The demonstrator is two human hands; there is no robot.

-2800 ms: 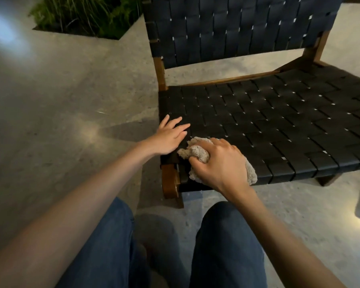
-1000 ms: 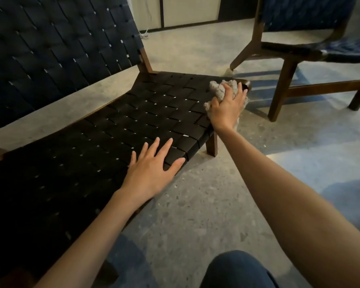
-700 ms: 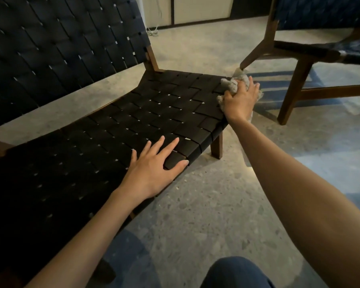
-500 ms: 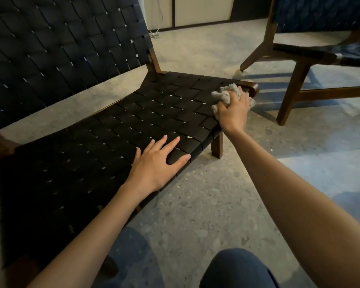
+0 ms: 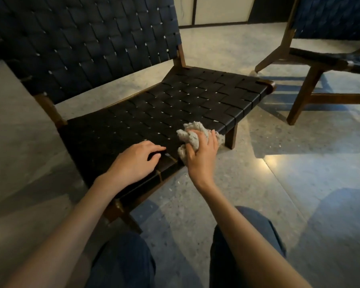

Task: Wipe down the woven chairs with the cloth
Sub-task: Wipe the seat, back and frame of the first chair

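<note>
A low woven chair [image 5: 187, 100] with black straps and a dark wood frame stands in front of me. My right hand [image 5: 203, 156] grips a bunched beige cloth [image 5: 190, 135] and presses it on the seat's front edge, near the middle. My left hand [image 5: 136, 163] rests palm down on the seat just left of the cloth, fingers slightly curled, holding nothing. The chair's woven backrest [image 5: 87, 42] fills the upper left.
A second woven chair [image 5: 328, 59] with wooden legs stands at the upper right, close to the first chair's far corner. Speckled stone floor [image 5: 279, 163] lies all around. My knees in blue jeans [image 5: 123, 262] are at the bottom. A wall with pale panels [image 5: 220, 9] is behind.
My right hand has slid the cloth along the seat's front edge from the far right corner back toward my left hand. My left hand's fingers have curled a little.
</note>
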